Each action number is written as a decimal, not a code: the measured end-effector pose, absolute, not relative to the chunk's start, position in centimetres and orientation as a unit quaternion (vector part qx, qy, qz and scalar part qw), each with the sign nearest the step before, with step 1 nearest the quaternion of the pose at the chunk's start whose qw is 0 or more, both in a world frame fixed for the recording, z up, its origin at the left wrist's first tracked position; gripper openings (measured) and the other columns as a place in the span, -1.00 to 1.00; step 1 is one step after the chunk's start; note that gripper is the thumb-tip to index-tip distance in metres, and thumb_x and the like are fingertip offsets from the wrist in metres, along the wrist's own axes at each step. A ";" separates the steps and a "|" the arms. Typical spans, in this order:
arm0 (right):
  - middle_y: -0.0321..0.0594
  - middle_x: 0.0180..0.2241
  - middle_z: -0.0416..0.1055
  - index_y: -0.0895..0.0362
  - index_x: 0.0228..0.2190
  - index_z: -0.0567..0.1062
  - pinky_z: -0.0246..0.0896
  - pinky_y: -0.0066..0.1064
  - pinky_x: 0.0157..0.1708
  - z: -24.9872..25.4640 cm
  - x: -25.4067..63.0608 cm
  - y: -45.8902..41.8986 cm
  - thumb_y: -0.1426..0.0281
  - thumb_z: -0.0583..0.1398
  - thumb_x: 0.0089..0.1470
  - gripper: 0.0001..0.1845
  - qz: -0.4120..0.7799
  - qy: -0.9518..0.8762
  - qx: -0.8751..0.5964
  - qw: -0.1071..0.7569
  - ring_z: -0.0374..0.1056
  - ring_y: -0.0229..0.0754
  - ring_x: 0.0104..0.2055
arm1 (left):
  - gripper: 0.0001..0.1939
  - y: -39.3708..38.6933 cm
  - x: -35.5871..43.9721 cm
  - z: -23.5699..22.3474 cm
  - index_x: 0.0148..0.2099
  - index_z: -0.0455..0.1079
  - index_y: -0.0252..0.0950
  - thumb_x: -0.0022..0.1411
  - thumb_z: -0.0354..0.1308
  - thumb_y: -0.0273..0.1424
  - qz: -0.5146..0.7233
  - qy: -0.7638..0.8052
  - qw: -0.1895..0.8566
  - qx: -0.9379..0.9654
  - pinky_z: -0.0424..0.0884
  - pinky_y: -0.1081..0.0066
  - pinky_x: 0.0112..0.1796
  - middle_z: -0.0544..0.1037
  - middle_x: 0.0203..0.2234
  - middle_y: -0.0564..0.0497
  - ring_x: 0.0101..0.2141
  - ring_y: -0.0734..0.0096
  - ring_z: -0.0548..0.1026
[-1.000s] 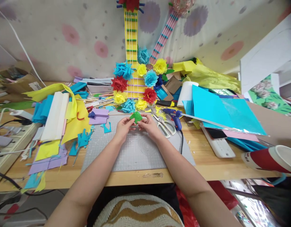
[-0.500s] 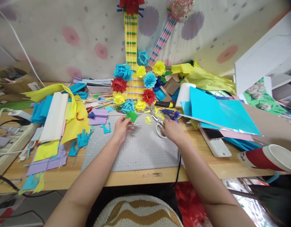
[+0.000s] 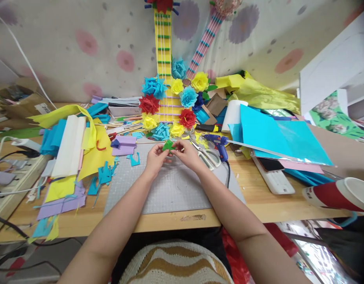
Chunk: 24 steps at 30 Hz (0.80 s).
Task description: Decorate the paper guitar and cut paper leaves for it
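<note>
Between both hands, above the grey cutting mat (image 3: 176,189), is a small piece of green paper (image 3: 169,146). My left hand (image 3: 156,159) pinches its left side. From the right, my right hand (image 3: 186,154) grips the same piece with closed fingertips. White-handled scissors (image 3: 210,157) lie on the mat just right of my right hand. Beyond them rests a blue glue gun (image 3: 218,144) with its black cord. Upright behind the hands stands a yellow paper guitar (image 3: 162,51) with paper flowers around its body.
Crepe paper rolls (image 3: 68,146) and blue scraps (image 3: 103,173) lie on the left. To the right are blue sheets (image 3: 282,136), a phone (image 3: 270,164) and a paper cup (image 3: 338,195) by the table edge. A power strip (image 3: 21,177) sits far left.
My right hand has left the scissors and moved left to the green paper, which both hands now hold. The scissors now lie on the mat.
</note>
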State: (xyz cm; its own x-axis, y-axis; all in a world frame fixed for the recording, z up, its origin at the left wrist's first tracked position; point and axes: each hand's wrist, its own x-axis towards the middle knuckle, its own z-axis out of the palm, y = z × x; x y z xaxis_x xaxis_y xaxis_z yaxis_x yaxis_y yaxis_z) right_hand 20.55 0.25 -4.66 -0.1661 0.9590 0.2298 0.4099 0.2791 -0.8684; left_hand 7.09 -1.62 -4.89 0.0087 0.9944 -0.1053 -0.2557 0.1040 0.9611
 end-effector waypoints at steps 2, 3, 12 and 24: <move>-0.35 -0.51 0.24 0.13 -0.48 0.37 0.08 -0.44 -0.42 -4.8 20.8 0.4 0.43 0.20 -0.19 -0.88 0.353 -0.679 -0.496 0.411 0.15 -0.31 -0.46 | -0.66 -1.6 7.0 -4.9 -0.34 0.24 -0.32 -0.17 0.26 -0.31 0.526 0.457 0.592 0.405 0.42 0.47 -0.56 0.44 -0.52 0.08 -0.49 0.44 0.48; -0.35 -0.52 0.23 0.14 -0.51 0.36 0.07 -0.44 -0.43 -4.9 20.9 0.5 0.43 0.20 -0.20 -0.90 0.363 -0.676 -0.493 0.410 0.14 -0.31 -0.46 | -0.67 -1.6 7.0 -4.8 -0.33 0.24 -0.32 -0.16 0.25 -0.31 0.520 0.453 0.601 0.404 0.43 0.47 -0.56 0.45 -0.51 0.08 -0.48 0.42 0.49; -0.35 -0.49 0.26 0.13 -0.54 0.35 0.08 -0.44 -0.41 -5.3 21.9 0.4 0.42 0.19 -0.20 -0.91 0.429 -0.680 -0.442 0.399 0.15 -0.33 -0.45 | -0.65 -1.4 6.1 -4.3 -0.28 0.23 -0.29 -0.05 0.16 -0.17 0.440 0.436 0.693 0.369 0.39 0.51 -0.68 0.50 -0.44 0.00 -0.48 0.33 0.53; -0.38 -0.55 0.27 0.12 -0.50 0.32 0.13 -0.45 -0.56 -5.8 22.3 0.5 0.33 0.17 -0.15 -0.86 0.496 -0.627 -0.484 0.357 0.17 -0.35 -0.58 | -0.77 -1.2 6.6 -4.9 -0.37 0.30 -0.36 -0.06 0.19 -0.33 0.460 0.512 0.606 0.399 0.43 0.50 -0.65 0.51 -0.47 0.00 -0.52 0.38 0.53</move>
State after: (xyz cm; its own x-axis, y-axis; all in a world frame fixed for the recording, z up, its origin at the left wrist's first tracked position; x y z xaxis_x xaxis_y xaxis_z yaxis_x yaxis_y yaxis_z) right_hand 22.26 0.49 -5.78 -0.2777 0.9601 -0.0325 0.2517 0.0400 -0.9670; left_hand 6.62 -1.20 -4.87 0.0530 0.9658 -0.2539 -0.1483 0.2590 0.9544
